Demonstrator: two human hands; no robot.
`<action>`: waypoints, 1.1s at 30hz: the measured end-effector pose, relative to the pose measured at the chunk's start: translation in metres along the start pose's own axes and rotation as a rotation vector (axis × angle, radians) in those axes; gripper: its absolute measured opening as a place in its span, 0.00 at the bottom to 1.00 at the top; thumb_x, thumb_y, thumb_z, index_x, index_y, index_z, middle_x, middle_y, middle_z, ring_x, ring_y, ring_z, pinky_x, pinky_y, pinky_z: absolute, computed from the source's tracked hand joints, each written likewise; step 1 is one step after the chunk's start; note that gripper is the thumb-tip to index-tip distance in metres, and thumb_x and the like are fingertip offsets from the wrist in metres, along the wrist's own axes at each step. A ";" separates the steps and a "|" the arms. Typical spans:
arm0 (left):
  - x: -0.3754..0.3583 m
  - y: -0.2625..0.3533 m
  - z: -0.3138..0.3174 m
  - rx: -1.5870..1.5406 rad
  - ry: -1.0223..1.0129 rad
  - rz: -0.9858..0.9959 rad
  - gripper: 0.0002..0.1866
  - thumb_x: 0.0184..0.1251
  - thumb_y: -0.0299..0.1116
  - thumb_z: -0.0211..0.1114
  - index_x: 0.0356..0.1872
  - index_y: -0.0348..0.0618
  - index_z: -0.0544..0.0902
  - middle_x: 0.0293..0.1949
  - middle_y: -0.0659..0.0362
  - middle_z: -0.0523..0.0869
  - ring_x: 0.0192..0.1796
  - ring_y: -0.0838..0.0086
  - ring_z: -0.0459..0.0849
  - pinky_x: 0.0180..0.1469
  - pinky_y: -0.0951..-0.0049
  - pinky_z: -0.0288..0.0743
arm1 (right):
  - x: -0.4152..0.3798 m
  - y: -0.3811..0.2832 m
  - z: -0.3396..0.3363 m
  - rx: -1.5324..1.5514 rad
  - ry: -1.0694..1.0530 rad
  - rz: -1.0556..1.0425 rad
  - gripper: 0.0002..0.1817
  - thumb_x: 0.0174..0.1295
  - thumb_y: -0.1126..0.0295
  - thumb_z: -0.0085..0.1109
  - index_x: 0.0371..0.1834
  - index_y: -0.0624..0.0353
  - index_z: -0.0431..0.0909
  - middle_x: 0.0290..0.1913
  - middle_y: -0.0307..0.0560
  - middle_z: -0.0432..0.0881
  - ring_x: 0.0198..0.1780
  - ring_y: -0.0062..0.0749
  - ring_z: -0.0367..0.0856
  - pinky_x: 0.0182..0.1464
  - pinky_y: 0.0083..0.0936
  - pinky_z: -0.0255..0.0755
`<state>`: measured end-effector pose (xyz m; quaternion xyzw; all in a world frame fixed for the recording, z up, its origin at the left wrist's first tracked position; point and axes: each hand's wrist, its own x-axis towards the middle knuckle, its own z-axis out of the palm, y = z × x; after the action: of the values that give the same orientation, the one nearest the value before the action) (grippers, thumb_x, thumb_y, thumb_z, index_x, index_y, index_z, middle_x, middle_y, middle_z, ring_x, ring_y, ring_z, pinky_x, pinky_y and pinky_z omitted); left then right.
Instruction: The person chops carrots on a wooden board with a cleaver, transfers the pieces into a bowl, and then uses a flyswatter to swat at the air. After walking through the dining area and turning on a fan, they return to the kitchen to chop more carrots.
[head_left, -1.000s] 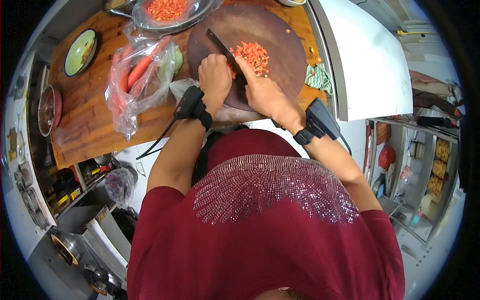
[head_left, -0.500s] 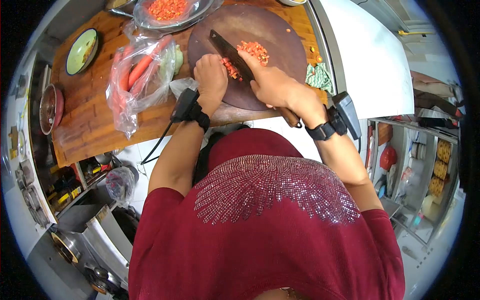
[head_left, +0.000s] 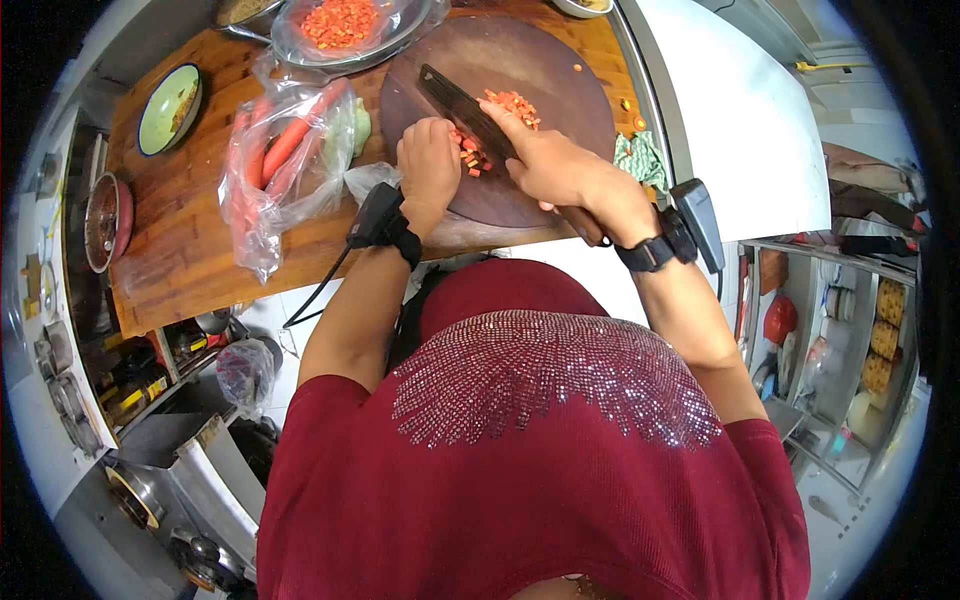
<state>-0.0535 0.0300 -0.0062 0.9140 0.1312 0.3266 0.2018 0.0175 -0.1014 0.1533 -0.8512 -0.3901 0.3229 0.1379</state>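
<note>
Right then, I was mid-chop: my right hand (head_left: 555,170) was clenched around the handle of the cleaver (head_left: 470,105), forefinger laid along the blade, while my left hand (head_left: 430,165) was curled knuckles-down on the round chopping board (head_left: 540,50), pinning what I took to be the last carrot strips, though my fingers hid most of them. Diced carrot (head_left: 512,103) lay in a small heap just beyond the blade, with a few cubes (head_left: 470,158) loose between my hands. To my mind the next cut called for the blade to come down close against my left knuckles, so those fingertips needed to stay tucked. The board ran near the tabletop (head_left: 190,230) edge on my side and close to its right edge, where a green cloth (head_left: 638,157) sat. On my left, the bag of whole carrots (head_left: 285,150) crowded the board, and a bowl of diced carrot (head_left: 340,20) stood beyond it, so free room lay mostly on the board's far half.
</note>
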 end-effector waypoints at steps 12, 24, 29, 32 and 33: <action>-0.005 0.001 -0.004 -0.037 -0.039 0.002 0.06 0.54 0.28 0.59 0.33 0.45 0.75 0.34 0.55 0.77 0.41 0.57 0.74 0.42 0.59 0.66 | -0.008 0.012 0.048 -0.034 0.112 0.050 0.40 0.54 0.76 0.46 0.71 0.44 0.42 0.36 0.69 0.78 0.38 0.61 0.78 0.42 0.49 0.71; -0.010 -0.002 -0.011 -0.197 0.009 0.022 0.05 0.53 0.28 0.59 0.33 0.45 0.77 0.34 0.57 0.78 0.40 0.59 0.75 0.43 0.62 0.66 | 0.001 0.006 0.023 -0.039 0.066 -0.040 0.38 0.58 0.74 0.48 0.71 0.42 0.41 0.35 0.69 0.78 0.37 0.60 0.78 0.41 0.48 0.70; -0.013 -0.002 -0.009 -0.105 0.004 -0.036 0.06 0.53 0.29 0.60 0.34 0.45 0.78 0.37 0.57 0.77 0.42 0.60 0.74 0.44 0.62 0.67 | 0.003 0.015 0.027 -0.065 0.147 -0.120 0.38 0.59 0.75 0.47 0.71 0.42 0.42 0.31 0.67 0.78 0.31 0.56 0.79 0.38 0.45 0.72; -0.015 -0.005 -0.005 -0.104 0.019 -0.039 0.06 0.53 0.29 0.60 0.34 0.45 0.78 0.38 0.57 0.77 0.42 0.59 0.74 0.44 0.62 0.67 | -0.004 -0.001 0.009 -0.014 0.046 -0.035 0.38 0.59 0.75 0.47 0.71 0.41 0.42 0.29 0.66 0.79 0.29 0.57 0.79 0.37 0.46 0.72; -0.015 -0.005 -0.004 -0.106 0.018 -0.040 0.06 0.53 0.29 0.60 0.34 0.45 0.78 0.38 0.57 0.77 0.42 0.59 0.74 0.44 0.62 0.67 | -0.007 -0.009 0.004 0.008 -0.012 0.025 0.37 0.57 0.75 0.46 0.71 0.43 0.44 0.34 0.67 0.78 0.35 0.58 0.78 0.41 0.46 0.71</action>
<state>-0.0678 0.0302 -0.0132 0.8963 0.1338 0.3370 0.2552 0.0063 -0.1004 0.1581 -0.8535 -0.3789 0.3314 0.1346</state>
